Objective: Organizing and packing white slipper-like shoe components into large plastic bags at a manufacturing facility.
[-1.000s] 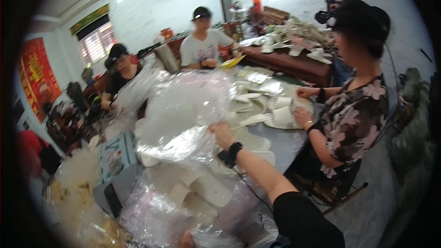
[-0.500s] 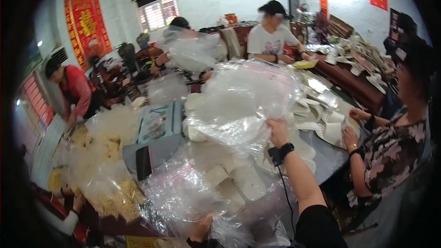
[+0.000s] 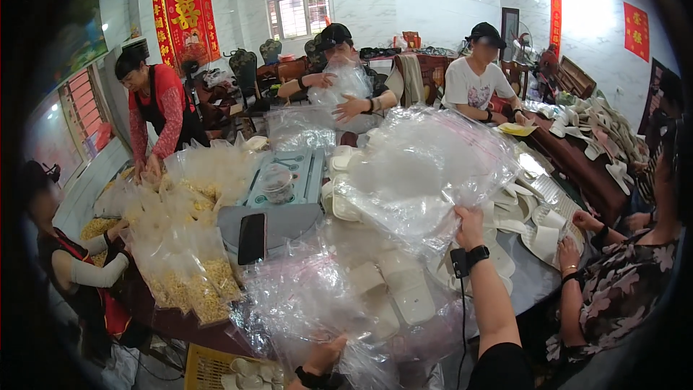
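My right hand [image 3: 469, 227] is closed on the edge of a large clear plastic bag [image 3: 426, 166], which is held raised over the table. At the front edge of the table, my left hand [image 3: 326, 355] grips a second crinkled clear plastic bag [image 3: 307, 296], its fingers partly covered by the film. Between my hands lies a pair of off-white slide slippers [image 3: 406, 285], partly seen through plastic. More pale slippers [image 3: 509, 209] are piled just beyond my right hand, some of them hidden by the raised bag.
Clear bags of yellow pieces [image 3: 180, 267] stand at the left, beside a black phone [image 3: 252, 238] and a blue-grey case [image 3: 307, 173]. A yellow crate [image 3: 206, 368] sits below the front edge. Co-workers surround the table; one person's hand [image 3: 569, 254] rests on slippers at the right.
My view has swung, so the scene sits further right and lower. Both my hands keep their hold on the bags. Across the table, a person's bag is now bunched between the hands.
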### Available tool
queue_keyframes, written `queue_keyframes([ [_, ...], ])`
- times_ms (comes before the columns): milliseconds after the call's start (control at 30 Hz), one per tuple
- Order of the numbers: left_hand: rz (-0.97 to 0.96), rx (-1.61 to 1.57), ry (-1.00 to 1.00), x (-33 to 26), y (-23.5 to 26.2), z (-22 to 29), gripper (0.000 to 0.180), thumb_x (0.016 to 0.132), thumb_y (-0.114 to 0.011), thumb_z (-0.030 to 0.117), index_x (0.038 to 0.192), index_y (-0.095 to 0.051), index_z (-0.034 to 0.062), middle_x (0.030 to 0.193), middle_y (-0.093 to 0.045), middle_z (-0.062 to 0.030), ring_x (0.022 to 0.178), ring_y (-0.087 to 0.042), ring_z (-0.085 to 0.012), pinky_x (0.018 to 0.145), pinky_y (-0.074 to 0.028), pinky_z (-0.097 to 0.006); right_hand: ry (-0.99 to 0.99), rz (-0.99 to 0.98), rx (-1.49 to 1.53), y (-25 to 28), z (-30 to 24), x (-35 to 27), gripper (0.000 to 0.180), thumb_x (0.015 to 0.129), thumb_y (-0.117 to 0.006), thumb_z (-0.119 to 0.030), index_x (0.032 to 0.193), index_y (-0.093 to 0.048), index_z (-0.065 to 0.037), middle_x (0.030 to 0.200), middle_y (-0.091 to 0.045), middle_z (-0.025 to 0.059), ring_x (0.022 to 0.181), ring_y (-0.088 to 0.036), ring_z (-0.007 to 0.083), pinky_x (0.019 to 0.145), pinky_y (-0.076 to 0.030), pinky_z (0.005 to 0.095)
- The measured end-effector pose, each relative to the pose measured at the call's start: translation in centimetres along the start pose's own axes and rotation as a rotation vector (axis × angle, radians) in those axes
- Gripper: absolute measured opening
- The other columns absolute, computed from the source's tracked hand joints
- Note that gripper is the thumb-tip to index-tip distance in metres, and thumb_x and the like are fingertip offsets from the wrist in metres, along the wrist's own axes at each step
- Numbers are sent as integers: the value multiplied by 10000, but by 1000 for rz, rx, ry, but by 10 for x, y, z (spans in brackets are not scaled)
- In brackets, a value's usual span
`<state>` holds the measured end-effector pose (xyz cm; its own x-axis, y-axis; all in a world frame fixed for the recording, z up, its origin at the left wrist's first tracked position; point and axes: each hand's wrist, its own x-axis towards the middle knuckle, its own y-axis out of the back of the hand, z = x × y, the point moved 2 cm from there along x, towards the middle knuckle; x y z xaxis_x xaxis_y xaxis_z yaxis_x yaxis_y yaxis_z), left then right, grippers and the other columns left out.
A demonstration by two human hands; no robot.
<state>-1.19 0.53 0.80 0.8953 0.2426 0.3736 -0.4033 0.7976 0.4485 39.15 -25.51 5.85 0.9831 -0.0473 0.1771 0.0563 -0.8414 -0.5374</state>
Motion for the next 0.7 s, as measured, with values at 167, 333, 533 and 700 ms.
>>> queue_keyframes([
  [167,-75,-116,206,-14,-5,-21,179,879,-616,172,1010,-691,76,978,-684,-190,873,-638,-365,770,-501,-422,-64,-37,-32,5,2,0,237,774,-658,70,974,-568,-20,820,-603,64,722,-581,169,641,-482,308],
  [333,-139,256,-26,-29,-10,-46,194,908,-606,199,1055,-676,92,1010,-675,-203,948,-629,-365,855,-489,-457,553,-195,-785,16,4,-2,142,788,-648,9,916,-589,-11,845,-615,46,804,-600,187,707,-477,323],
  [533,-281,196,341,-9,25,9,189,930,-576,179,1004,-689,47,1045,-691,-132,909,-653,-300,836,-503,-415,890,-305,-1331,-7,-13,-14,211,755,-613,8,956,-671,-19,868,-649,113,852,-621,264,747,-483,353],
  [700,7,870,-325,-33,90,26,187,894,-585,103,1043,-693,67,1067,-715,-60,826,-674,-201,742,-524,-351,687,-235,-1101,19,-4,8,364,693,-610,36,1034,-703,-47,891,-675,146,883,-618,322,809,-479,379],
])
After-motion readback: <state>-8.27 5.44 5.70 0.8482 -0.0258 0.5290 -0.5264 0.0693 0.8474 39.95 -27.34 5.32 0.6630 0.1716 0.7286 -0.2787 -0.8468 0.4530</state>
